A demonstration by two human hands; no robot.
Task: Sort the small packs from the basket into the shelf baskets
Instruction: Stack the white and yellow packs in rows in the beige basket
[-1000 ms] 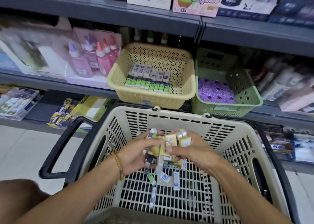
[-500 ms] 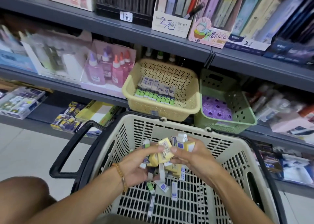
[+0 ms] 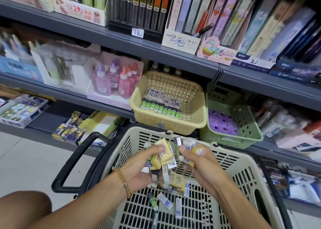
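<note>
Over the beige shopping basket (image 3: 243,161) both my hands hold a heap of small packs (image 3: 165,156), yellow, white and green. My left hand (image 3: 139,169) cups and grips the yellow ones from below. My right hand (image 3: 198,161) grips white and yellow packs at its fingertips. A few loose packs (image 3: 164,201) lie on the basket floor. On the shelf ahead a yellow shelf basket (image 3: 194,107) holds neat rows of white and green packs. Beside it on the right, a green shelf basket (image 3: 243,122) holds purple items.
The shopping basket's black handle (image 3: 69,162) sticks out to the left. Pink and purple glue bottles (image 3: 119,81) stand left of the yellow basket. Boxes of pens and leads (image 3: 182,37) fill the shelf above. My knee (image 3: 24,209) shows at bottom left.
Both hands have lifted the heap of packs a little higher over the shopping basket. My view has tilted upward, bringing more of the upper shelf into sight.
</note>
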